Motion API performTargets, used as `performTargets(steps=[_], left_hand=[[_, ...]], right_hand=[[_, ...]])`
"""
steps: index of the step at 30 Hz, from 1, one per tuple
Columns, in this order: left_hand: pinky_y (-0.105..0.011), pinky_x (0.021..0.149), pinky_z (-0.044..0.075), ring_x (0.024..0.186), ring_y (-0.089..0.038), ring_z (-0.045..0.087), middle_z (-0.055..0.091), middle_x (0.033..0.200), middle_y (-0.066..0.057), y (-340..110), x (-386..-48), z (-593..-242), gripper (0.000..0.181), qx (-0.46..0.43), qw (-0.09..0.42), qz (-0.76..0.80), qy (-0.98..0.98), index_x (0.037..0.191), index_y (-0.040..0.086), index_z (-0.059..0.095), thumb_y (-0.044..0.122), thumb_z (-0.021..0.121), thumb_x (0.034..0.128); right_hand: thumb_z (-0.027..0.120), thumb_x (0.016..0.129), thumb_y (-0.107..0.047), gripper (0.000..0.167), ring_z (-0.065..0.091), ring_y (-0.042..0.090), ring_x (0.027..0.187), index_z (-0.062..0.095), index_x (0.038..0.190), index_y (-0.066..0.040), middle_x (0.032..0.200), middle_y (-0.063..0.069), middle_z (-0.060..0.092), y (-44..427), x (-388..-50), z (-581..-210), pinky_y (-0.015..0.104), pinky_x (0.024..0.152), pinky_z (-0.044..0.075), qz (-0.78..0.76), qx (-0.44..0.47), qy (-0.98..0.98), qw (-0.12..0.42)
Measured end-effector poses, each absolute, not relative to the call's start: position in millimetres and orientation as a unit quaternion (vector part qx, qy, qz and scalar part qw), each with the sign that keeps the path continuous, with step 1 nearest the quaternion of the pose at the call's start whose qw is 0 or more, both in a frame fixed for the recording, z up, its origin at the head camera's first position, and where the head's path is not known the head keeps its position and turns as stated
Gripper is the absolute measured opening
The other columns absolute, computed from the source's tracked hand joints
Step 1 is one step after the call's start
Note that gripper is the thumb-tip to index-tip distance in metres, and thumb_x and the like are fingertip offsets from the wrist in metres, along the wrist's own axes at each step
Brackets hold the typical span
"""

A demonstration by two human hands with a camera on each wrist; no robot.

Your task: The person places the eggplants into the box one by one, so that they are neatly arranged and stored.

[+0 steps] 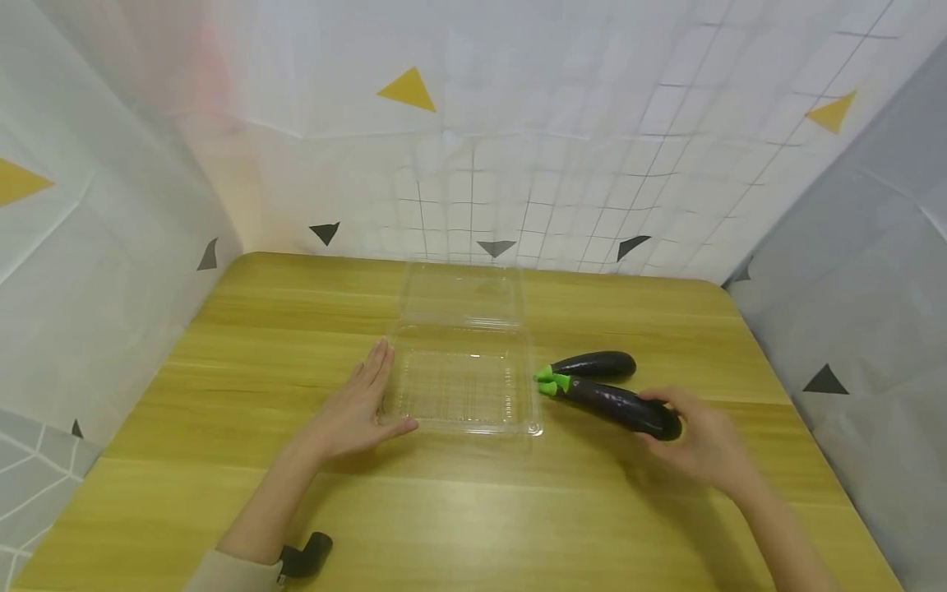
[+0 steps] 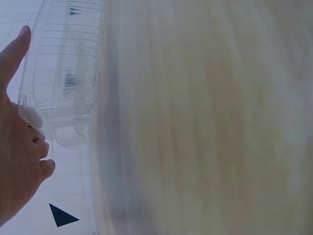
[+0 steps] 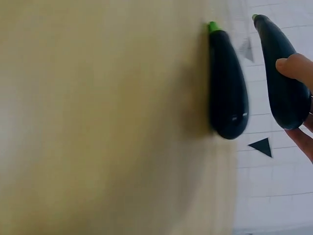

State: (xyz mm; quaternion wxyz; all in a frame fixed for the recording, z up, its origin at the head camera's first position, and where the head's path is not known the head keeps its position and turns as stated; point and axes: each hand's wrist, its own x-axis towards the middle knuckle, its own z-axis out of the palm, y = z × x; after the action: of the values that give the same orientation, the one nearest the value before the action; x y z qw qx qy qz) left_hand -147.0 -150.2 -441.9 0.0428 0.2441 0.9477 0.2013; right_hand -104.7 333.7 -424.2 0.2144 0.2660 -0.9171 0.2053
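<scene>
An eggplant [image 1: 621, 407] with a green stem end is gripped by its thick end in my right hand [image 1: 699, 440]. In the right wrist view this eggplant [image 3: 281, 73] is raised off the table, the thumb lying across its side. A second eggplant [image 1: 598, 365] lies on the table just behind it. To the left, a clear plastic clamshell container [image 1: 464, 423] sits with its lid [image 1: 462, 298] folded back. My left hand [image 1: 358, 411] rests against the container's left side, fingers straight and thumb at the front corner. The left wrist view shows that container [image 2: 66, 63] beside the hand.
The wooden table [image 1: 481, 510] is bounded by a pale back wall [image 1: 333, 164] and side walls with yellow and black triangles. A black angled object [image 1: 307, 555] sits at the left wrist near the sleeve [image 1: 229, 571].
</scene>
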Motion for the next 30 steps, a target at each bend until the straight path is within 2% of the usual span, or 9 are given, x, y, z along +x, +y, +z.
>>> performTargets(steps=[7,11,14,16,18,19,22,30], left_hand=[[-0.045,0.117,0.009,0.146,-0.022,-0.008,-0.013,0.160,-0.012,-150.4,-146.8,-442.1,0.115,0.241,0.046,0.203,0.948,0.153,0.001,-0.004,0.075,0.049,0.0828],[-0.045,0.117,0.009,0.146,-0.021,-0.008,-0.014,0.160,-0.011,-150.1,-146.4,-443.0,0.116,0.238,0.050,0.207,0.948,0.153,0.002,-0.005,0.076,0.048,0.0819],[-0.045,0.117,0.009,0.146,-0.021,-0.009,-0.014,0.160,-0.011,-150.3,-146.5,-443.4,0.116,0.238,0.050,0.207,0.947,0.152,0.002,-0.006,0.076,0.048,0.0820],[-0.044,0.117,0.009,0.146,-0.020,-0.009,-0.014,0.160,-0.011,-150.6,-146.6,-443.2,0.116,0.237,0.051,0.208,0.948,0.152,0.002,-0.006,0.076,0.049,0.0821],[-0.044,0.117,0.009,0.146,-0.020,-0.010,-0.014,0.160,-0.011,-150.6,-146.4,-442.6,0.116,0.236,0.051,0.208,0.948,0.152,0.002,-0.006,0.075,0.050,0.0820],[-0.044,0.117,0.009,0.146,-0.020,-0.010,-0.014,0.160,-0.011,-150.5,-146.3,-442.4,0.116,0.236,0.052,0.209,0.948,0.152,0.002,-0.006,0.075,0.050,0.0819],[-0.045,0.117,0.009,0.146,-0.020,-0.009,-0.014,0.159,-0.011,-150.4,-146.0,-441.1,0.116,0.236,0.052,0.209,0.947,0.153,0.002,-0.005,0.075,0.050,0.0818],[-0.047,0.116,0.010,0.146,-0.023,-0.008,-0.013,0.160,-0.012,-149.8,-145.8,-441.5,0.113,0.236,0.051,0.218,0.946,0.153,0.002,-0.005,0.063,0.061,0.0844]], right_hand=[[0.087,0.055,-0.009,0.060,0.065,0.021,0.089,0.067,0.112,-0.010,0.102,0.002,0.068,328.1,-117.7,-402.5,0.018,0.073,0.049,0.213,0.283,-0.905,0.236],[0.087,0.056,-0.011,0.061,0.065,0.023,0.092,0.068,0.114,-0.011,0.106,0.002,0.068,323.5,-121.9,-395.3,0.012,0.078,0.046,0.204,0.278,-0.908,0.238],[0.085,0.068,-0.030,0.054,0.065,0.024,0.094,0.067,0.115,-0.010,0.107,0.003,0.068,320.6,-125.5,-389.7,0.011,0.079,0.046,0.202,0.286,-0.905,0.242],[0.074,0.077,-0.048,0.054,0.065,0.024,0.094,0.067,0.114,-0.010,0.106,0.003,0.068,318.8,-128.3,-385.6,0.010,0.080,0.045,0.199,0.292,-0.901,0.250],[0.059,0.084,-0.058,0.058,0.065,0.024,0.094,0.067,0.114,-0.009,0.105,0.003,0.068,317.0,-131.2,-381.3,0.008,0.082,0.043,0.199,0.300,-0.897,0.257],[0.054,0.085,-0.061,0.060,0.064,0.023,0.094,0.067,0.114,-0.009,0.105,0.003,0.068,316.1,-132.2,-379.3,0.006,0.083,0.041,0.197,0.301,-0.896,0.260],[0.052,0.085,-0.062,0.061,0.064,0.024,0.095,0.067,0.114,-0.010,0.106,0.002,0.068,313.9,-134.4,-373.5,0.003,0.086,0.036,0.195,0.303,-0.895,0.261],[0.050,0.085,-0.063,0.063,0.064,0.023,0.094,0.067,0.114,-0.010,0.104,0.003,0.069,309.8,-140.4,-361.9,0.004,0.085,0.036,0.185,0.306,-0.894,0.269]])
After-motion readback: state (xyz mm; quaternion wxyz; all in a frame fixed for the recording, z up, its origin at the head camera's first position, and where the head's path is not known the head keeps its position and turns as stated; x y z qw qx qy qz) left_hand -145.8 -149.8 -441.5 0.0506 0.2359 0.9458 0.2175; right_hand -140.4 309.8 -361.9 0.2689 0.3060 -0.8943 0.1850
